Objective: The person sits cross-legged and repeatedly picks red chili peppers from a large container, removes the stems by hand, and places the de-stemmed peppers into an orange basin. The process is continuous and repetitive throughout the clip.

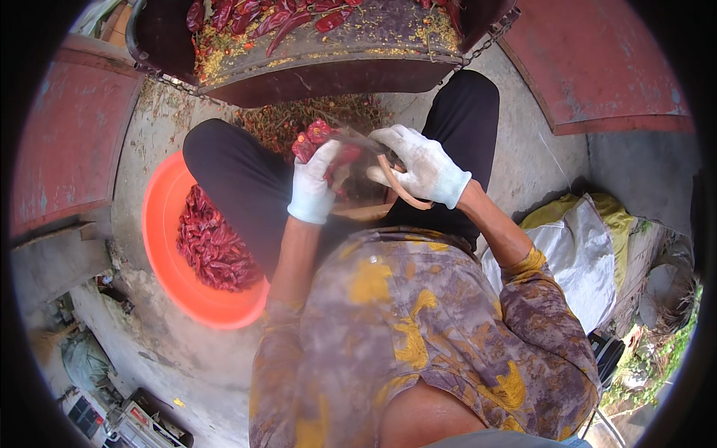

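Observation:
My left hand (316, 185), in a white knit glove, grips a few dried red chili peppers (307, 144) with their stem ends up. In my gloved right hand (417, 159) is a pair of scissors (400, 185) with tan-wrapped handles. Their dark blades point left and reach the stem ends of the held peppers. Haze in the picture blurs the blades, so I cannot tell whether they touch a stem. Both hands are between my knees, above a heap of cut stems (280, 120) on the ground.
An orange plastic basin (168, 269) beside my left leg holds many dried red chilies (215, 246). Ahead stands a dark metal trough (330, 78) with chains, bearing more chilies (288, 28) and loose yellow seeds (224, 53). White sacking (580, 263) lies to the right.

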Tool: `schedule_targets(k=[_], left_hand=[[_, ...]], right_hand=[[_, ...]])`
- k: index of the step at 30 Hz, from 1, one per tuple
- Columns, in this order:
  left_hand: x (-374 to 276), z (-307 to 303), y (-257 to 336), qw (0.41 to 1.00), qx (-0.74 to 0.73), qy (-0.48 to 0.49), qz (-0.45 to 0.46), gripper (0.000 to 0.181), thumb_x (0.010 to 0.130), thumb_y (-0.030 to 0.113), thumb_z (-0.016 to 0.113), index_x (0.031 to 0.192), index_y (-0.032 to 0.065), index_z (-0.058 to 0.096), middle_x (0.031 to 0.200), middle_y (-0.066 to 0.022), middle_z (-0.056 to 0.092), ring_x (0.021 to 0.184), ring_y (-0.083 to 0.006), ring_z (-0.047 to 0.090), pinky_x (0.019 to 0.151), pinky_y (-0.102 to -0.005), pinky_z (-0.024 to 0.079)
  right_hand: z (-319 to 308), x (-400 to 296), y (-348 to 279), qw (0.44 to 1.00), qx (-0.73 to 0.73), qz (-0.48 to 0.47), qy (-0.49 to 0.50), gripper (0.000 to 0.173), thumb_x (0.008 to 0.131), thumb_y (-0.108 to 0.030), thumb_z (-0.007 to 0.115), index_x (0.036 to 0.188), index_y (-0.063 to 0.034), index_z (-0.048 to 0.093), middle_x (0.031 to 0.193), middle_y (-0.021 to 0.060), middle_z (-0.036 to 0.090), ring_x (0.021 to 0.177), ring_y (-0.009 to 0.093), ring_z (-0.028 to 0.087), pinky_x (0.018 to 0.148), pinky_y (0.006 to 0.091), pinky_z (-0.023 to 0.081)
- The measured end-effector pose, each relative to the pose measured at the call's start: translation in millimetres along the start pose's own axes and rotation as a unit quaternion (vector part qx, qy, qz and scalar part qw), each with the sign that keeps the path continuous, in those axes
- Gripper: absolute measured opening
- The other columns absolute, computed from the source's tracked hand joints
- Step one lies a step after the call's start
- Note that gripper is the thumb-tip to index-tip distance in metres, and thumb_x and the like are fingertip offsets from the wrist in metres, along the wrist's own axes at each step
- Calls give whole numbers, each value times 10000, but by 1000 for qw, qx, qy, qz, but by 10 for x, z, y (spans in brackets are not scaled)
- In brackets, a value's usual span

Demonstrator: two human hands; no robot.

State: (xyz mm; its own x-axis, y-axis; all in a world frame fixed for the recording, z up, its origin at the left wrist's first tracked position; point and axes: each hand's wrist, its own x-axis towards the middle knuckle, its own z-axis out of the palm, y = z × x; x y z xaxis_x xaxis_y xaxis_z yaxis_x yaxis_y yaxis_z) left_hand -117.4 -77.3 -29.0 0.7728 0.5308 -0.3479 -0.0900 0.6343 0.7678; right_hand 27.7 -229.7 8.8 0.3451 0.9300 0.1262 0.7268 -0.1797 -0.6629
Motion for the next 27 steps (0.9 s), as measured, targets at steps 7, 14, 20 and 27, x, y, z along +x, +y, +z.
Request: schedule_targets(k=[7,14,20,27], left_hand=[[8,20,8,999,31,2,-22,193,937,231,606,1038,67,626,743,-30,631,492,-65,447,417,-211,287],[-12,98,-25,999,10,6,-47,210,953,239,591,1023,45,631,701,-24,591,503,-81,439,442,-231,306],[-11,147,-89,989,-38,80,-122,191,945,229,608,996,45,619,721,-26,582,503,-82,440,440,-233,302],[-1106,-119,1119,916,194,342,75,135,947,216,636,928,87,600,643,25,566,470,-70,450,413,-202,317]], right_hand=[[82,-37,1,999,13,31,-2,435,872,-370,684,1154,-56,576,990,172,619,886,361,644,723,433,533],[218,-153,16,994,89,36,46,373,885,-317,686,1097,-32,573,939,206,627,808,386,645,678,435,529],[305,-221,17,987,134,84,16,329,900,-293,685,1002,-7,557,767,224,600,724,413,631,617,441,493],[-49,-17,234,981,120,148,-25,357,951,-385,619,998,-38,547,707,231,580,698,467,583,588,456,454]])
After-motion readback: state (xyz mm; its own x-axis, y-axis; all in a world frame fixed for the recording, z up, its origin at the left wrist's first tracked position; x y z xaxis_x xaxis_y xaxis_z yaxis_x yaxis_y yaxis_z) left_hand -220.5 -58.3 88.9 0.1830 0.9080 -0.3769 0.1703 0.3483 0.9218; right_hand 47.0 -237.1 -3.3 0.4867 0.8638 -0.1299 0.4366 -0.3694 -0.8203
